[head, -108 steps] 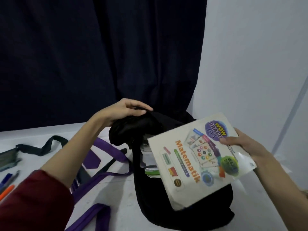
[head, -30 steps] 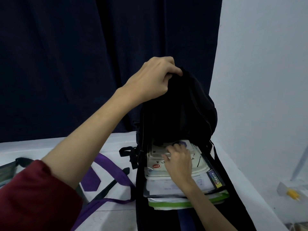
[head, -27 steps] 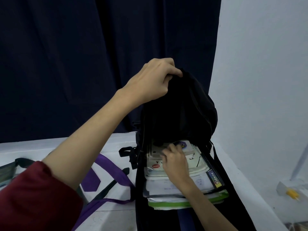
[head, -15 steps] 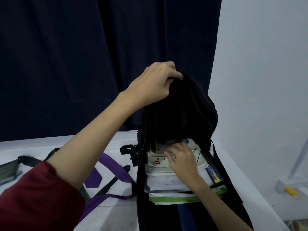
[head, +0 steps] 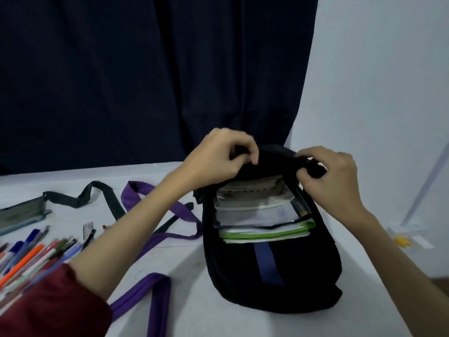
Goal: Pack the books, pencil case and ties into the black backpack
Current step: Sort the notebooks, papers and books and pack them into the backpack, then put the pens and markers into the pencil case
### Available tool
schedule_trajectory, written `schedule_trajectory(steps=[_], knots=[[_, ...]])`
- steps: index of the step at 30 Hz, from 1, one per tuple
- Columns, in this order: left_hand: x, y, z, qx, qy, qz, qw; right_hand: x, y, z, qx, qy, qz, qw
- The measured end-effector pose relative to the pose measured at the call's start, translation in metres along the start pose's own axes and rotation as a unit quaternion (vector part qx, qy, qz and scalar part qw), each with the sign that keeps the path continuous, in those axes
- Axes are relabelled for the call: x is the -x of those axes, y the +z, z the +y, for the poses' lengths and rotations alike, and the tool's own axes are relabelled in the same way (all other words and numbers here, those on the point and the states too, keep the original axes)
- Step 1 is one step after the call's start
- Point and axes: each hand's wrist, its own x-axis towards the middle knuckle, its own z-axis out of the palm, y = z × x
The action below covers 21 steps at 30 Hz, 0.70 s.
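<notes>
Several stacked paper books point(head: 261, 214) sit inside the open black fabric backpack point(head: 272, 263) on the white desk point(head: 194, 312) | left hand point(head: 218, 156) and right hand point(head: 328, 173) grip its top flap | grey pencil case point(head: 20, 214) and purple and black ties point(head: 155, 215) lie unpacked

white table point(head: 218, 312), backpack point(head: 274, 276), ties point(head: 155, 239), pens point(head: 31, 256)

The backpack point(head: 272, 271) lies on the table point(head: 199, 314), right of the ties point(head: 155, 242). Books point(head: 262, 215) sit stacked inside it. Pens point(head: 31, 254) and, apparently, the pencil case point(head: 21, 212) lie far left.
</notes>
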Motion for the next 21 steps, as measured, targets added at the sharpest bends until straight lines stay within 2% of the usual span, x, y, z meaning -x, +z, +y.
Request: schedule_trajectory(steps=[3,6,8,11,13,14,17,18,21], knots=[[0.046,0.034,-0.002,0.029,-0.043,-0.049,0.997,0.028,-0.013,0.010,-0.020,0.001,-0.103,0.995],[0.088,0.075,-0.005,-0.001,-0.092,-0.130,0.987,0.073,-0.010,0.024,0.088,-0.042,-0.206,0.974],[0.107,0.100,-0.008,-0.008,-0.122,-0.144,0.982,0.104,-0.005,0.039,0.151,-0.053,-0.235,0.959],[0.124,0.135,-0.008,-0.031,-0.124,-0.138,0.982,0.128,-0.001,0.052,0.189,-0.012,-0.288,0.939],[0.130,0.151,-0.007,-0.055,-0.098,-0.135,0.984,0.126,0.006,0.047,0.260,-0.023,-0.323,0.910],[0.133,0.155,-0.007,-0.056,-0.096,-0.138,0.984,0.121,0.010,0.041,0.298,-0.007,-0.363,0.883],[0.141,0.152,-0.015,-0.018,-0.132,-0.141,0.981,0.093,0.018,0.008,0.343,0.029,-0.454,0.822],[0.144,0.146,-0.019,0.019,-0.142,-0.130,0.981,0.084,0.024,-0.005,0.335,0.027,-0.457,0.824],[0.157,0.112,-0.034,0.099,-0.179,-0.051,0.978,0.064,0.055,-0.050,0.272,-0.030,-0.396,0.876]])
